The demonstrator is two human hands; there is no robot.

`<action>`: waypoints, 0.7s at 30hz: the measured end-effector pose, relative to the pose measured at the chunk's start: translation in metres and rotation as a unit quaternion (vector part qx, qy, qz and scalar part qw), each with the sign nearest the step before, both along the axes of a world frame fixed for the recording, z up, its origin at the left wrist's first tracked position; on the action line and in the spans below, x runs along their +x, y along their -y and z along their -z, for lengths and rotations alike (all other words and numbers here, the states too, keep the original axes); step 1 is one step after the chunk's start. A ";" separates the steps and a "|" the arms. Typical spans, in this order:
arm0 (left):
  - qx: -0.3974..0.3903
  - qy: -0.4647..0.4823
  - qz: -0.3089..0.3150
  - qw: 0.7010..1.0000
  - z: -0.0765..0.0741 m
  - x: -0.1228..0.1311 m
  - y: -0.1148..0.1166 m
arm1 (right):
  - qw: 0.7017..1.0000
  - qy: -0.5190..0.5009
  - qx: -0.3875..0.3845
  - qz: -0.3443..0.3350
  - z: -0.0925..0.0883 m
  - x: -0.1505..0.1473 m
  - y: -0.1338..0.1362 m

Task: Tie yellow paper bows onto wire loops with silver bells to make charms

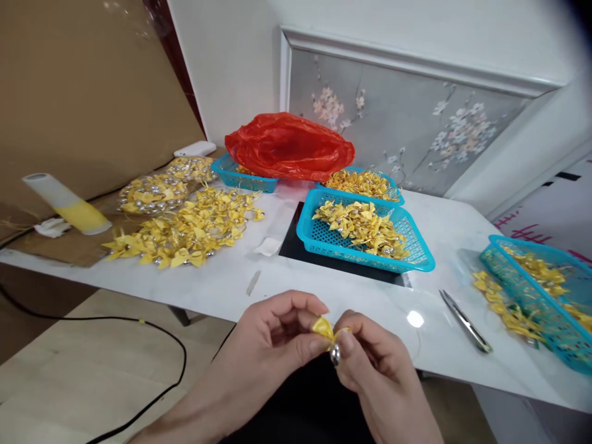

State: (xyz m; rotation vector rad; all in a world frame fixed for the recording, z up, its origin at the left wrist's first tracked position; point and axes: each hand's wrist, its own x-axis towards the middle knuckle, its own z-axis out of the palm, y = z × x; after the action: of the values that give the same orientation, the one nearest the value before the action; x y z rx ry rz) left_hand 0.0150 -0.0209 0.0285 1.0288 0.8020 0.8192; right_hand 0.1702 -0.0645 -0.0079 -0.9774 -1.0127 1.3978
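Just in front of the table's near edge, both my hands pinch one yellow ribbon bow (323,327) with a shiny silver bell (335,354) hanging under it. My left hand (282,336) is closed on the bow's left loop between thumb and fingers. Closed on its right side is my right hand (377,357), the thumb beside the bell. Part of the bow is hidden by the fingertips. Beyond my hands, a turquoise basket (308,242) holds a heap of similar yellow bows with silver bells (365,227).
More bows (185,231) are piled on the table's left. A turquoise basket (531,302) stands at the right, near metal snips (466,322). Behind are a red plastic bag (289,145) and further baskets. A yellow-white tube (67,203) leans at left; a black cable (182,351) crosses the floor.
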 end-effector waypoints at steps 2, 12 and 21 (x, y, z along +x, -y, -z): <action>0.007 -0.006 -0.020 1.000 0.001 0.000 0.002 | 0.995 -0.102 -0.007 -0.006 0.005 -0.004 -0.003; 0.023 -0.002 -0.004 1.000 -0.001 -0.015 0.007 | 0.995 -0.079 0.011 0.053 0.004 -0.005 0.000; 0.033 -0.040 -0.053 0.997 -0.002 -0.003 0.009 | 0.954 0.174 0.169 0.174 -0.005 -0.014 0.007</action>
State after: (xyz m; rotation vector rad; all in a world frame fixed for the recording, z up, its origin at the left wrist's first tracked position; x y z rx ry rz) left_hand 0.0125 -0.0295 0.0305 1.0902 0.9093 0.9032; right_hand 0.1565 -0.0714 -0.0026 -1.1002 -1.2204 0.7434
